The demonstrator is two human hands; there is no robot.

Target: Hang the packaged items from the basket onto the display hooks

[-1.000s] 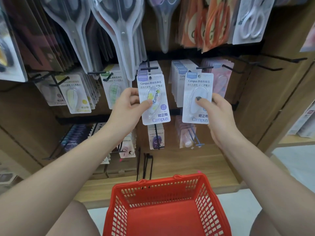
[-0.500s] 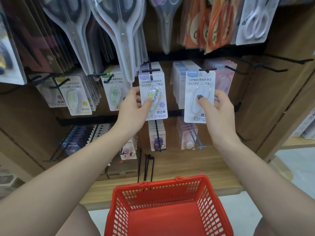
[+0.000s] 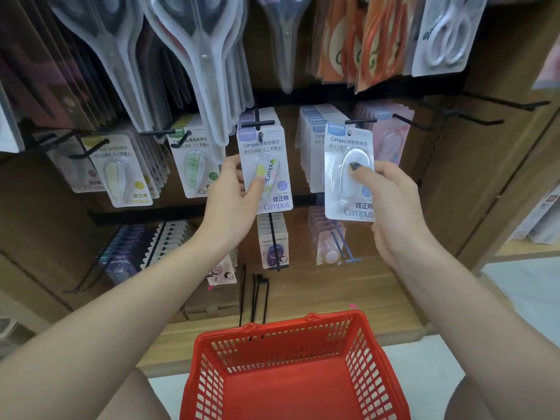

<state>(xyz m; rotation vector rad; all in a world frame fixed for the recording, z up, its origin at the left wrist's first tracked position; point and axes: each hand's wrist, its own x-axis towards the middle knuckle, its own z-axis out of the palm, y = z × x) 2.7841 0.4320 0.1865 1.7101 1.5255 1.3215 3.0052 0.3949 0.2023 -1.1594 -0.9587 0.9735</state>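
Two packaged items are up at the hooks: left hand (image 3: 227,204) pinches the purple pack (image 3: 264,165), seemingly threaded on its hook (image 3: 257,124); right hand (image 3: 391,207) grips the blue pack (image 3: 348,174), just below its hook (image 3: 360,121). Align the hole, then slide straight back.

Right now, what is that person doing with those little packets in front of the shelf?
A person is hanging correction tape packets on black display hooks. The left hand holds a purple-topped Campus packet whose hole looks threaded on the hook. The right hand pinches a blue-topped Campus packet just below the next hook, not yet on it. The red plastic basket below looks empty.
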